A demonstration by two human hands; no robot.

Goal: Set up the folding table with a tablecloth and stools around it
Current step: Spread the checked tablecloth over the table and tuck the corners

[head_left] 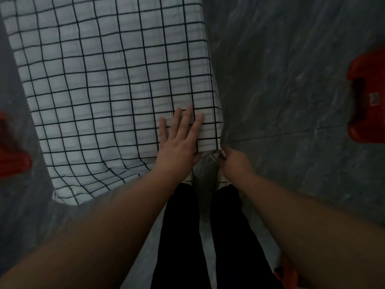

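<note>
Two hands are straightening the near corner of a checked tablecloth [104, 90].
The cloth is spreading from centre toward 11 o'clock. The left hand [179, 140] is pressing it flat, fingers straight and spread. The right hand [233, 161] is pinching the corner with curled fingers. A red stool [362, 97] is standing at 3 o'clock, a second stool [12, 155] at 9.

Room indoors: marbled floor [281, 69], red stool [370, 63]
</note>
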